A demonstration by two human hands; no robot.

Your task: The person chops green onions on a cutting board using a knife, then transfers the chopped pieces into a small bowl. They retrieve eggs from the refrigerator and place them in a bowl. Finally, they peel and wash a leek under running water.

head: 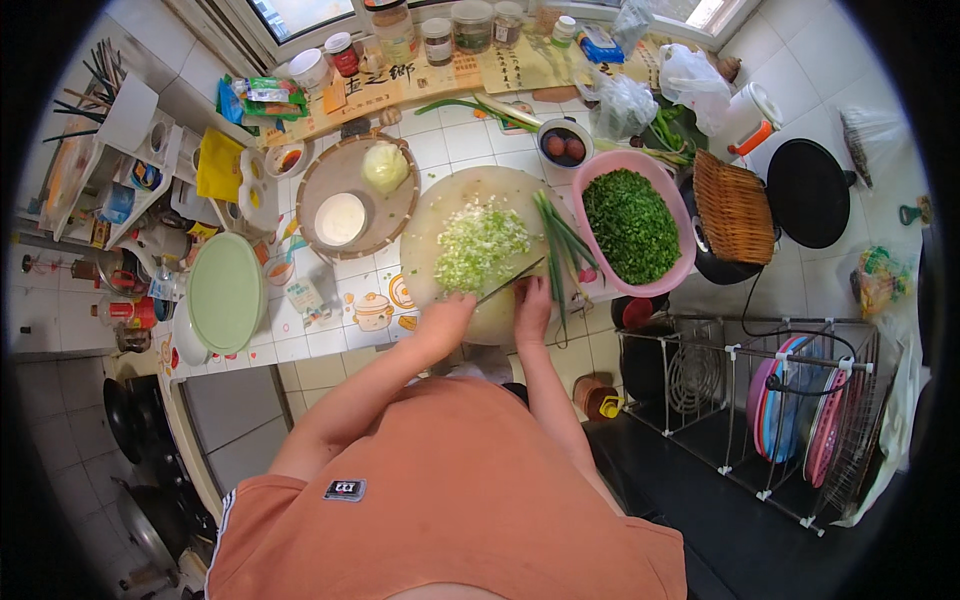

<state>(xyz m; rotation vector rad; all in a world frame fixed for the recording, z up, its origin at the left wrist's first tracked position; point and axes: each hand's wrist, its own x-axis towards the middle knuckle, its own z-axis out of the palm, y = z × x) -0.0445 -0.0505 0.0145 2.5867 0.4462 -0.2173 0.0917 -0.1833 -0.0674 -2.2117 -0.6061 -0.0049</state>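
My left hand (444,324) grips a knife (511,280), whose blade slants up and to the right across a round cutting board (421,217). Close against the near side of the blade, my right hand (532,304) rests on the board with bent fingers. What lies under those fingers is mostly hidden. Beyond the blade is a loose heap of chopped pale-green and white scallion (481,247). Whole scallions (559,240) lie over the board's right edge, just past my right hand.
A pink basin (688,255) of chopped greens stands right of the board. Left is a round woven tray (315,236) with a white bowl (340,220) and a cabbage (385,167). A dark-filled bowl (564,141) sits behind. A wire rack (735,420) stands low right.
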